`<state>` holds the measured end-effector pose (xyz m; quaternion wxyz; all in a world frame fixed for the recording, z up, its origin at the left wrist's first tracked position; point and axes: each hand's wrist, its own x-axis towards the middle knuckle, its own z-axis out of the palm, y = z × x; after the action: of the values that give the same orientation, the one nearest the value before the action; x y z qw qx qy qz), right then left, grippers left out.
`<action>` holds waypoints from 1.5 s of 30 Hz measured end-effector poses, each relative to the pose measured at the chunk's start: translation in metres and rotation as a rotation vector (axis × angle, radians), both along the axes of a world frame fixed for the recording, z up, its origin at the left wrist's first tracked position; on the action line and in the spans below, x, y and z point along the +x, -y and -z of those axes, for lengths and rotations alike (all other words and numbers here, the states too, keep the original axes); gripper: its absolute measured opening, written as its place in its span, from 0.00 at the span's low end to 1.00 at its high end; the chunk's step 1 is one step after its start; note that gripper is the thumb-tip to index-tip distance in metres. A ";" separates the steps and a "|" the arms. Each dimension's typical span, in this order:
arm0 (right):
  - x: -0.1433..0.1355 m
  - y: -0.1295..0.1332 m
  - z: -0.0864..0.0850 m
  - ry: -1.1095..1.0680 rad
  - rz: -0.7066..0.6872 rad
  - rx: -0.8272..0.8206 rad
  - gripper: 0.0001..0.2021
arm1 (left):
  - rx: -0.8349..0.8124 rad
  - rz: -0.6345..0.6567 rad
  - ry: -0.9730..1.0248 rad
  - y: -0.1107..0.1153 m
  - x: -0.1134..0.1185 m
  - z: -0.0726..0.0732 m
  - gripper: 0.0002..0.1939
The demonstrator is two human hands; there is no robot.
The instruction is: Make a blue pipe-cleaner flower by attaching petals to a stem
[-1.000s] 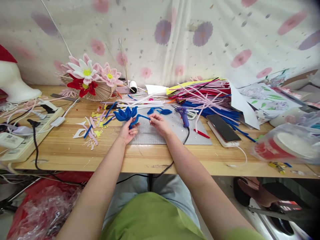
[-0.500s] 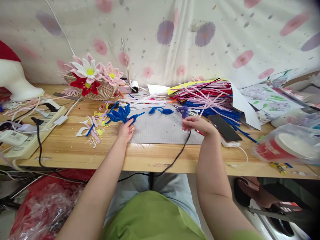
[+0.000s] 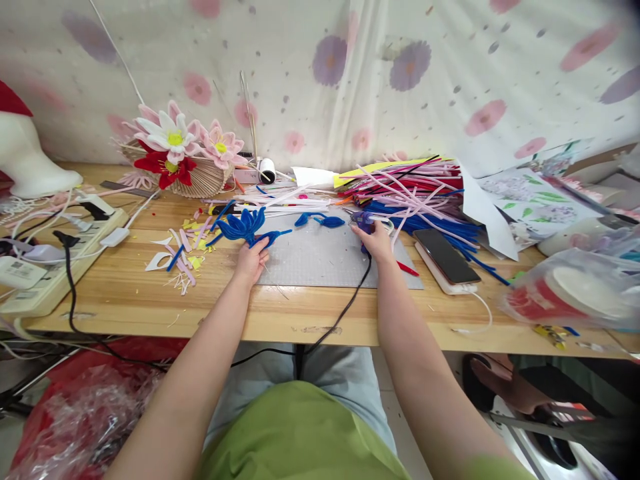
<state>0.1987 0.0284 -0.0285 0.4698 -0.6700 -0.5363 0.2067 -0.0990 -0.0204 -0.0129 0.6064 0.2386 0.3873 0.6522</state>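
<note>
My left hand [image 3: 251,262] is closed on the stem of a blue pipe-cleaner flower [image 3: 242,225], which is held over the left edge of the grey cutting mat [image 3: 320,257]. A blue leaf piece juts to the right from the same hand. Over the right part of the mat, my right hand [image 3: 375,241] wraps round a purple glue gun [image 3: 363,223], whose black cord runs down over the table edge. Another blue piece with two leaves [image 3: 330,221] lies at the back of the mat, between the hands.
Bundled pipe cleaners [image 3: 410,187] lie at the back right, with a phone [image 3: 447,256] and a bagged cup [image 3: 565,287] further right. Finished flowers [image 3: 173,143], scraps [image 3: 187,257] and a power strip [image 3: 65,260] are on the left.
My right hand has shifted slightly left and its fingers are now round the glue gun's body. The view has turned a little; my left hand still holds the blue flower.
</note>
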 end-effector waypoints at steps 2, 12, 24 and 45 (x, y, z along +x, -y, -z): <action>-0.002 -0.001 0.002 0.049 0.015 -0.073 0.24 | 0.008 -0.023 -0.017 0.000 0.002 0.001 0.12; -0.033 0.020 -0.014 -0.589 -0.272 0.166 0.18 | 0.002 -0.027 -0.088 -0.003 0.004 0.003 0.15; -0.075 0.036 -0.010 -0.388 -0.648 -0.130 0.20 | 0.002 -0.040 -0.132 -0.002 0.006 0.004 0.17; -0.082 0.032 -0.007 -0.339 -0.560 -0.167 0.18 | 0.007 -0.069 -0.165 -0.002 0.008 0.006 0.17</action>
<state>0.1167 -0.0041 -0.0215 0.4208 -0.4890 -0.5949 0.4795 -0.0905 -0.0185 -0.0185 0.5487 0.2804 0.4415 0.6522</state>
